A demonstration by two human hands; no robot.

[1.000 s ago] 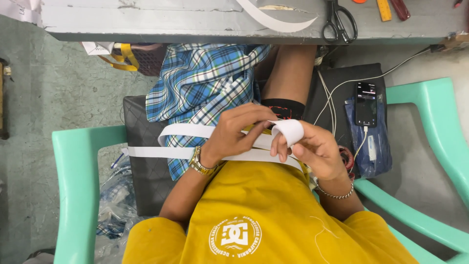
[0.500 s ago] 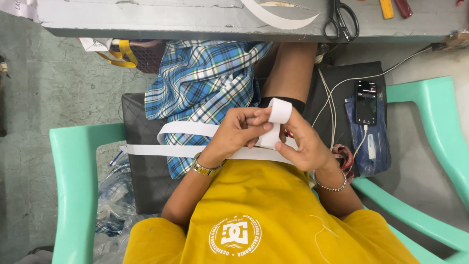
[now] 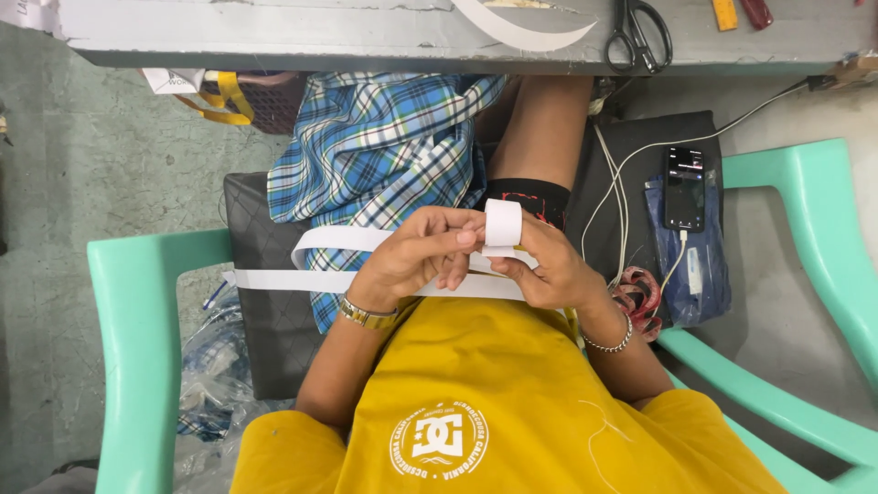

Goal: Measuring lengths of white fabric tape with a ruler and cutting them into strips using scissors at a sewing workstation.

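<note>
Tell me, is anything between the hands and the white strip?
Nothing visible. Both the left hand and the right hand already touch the white strip, which curls into a loop at their fingertips.

Both hands together over lap, L hand [image 3: 416,261] & R hand [image 3: 540,270] fingertips pinched, wrists bent inward.

bench edge [image 3: 366,50] ahead, armrests [image 3: 137,302] flanking, prob. tight

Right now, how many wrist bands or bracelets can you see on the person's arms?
2. A gold watch band sits on the left wrist, just behind the left hand. A thin beaded bracelet circles the right wrist, behind the right hand. None looks hidden.
</note>
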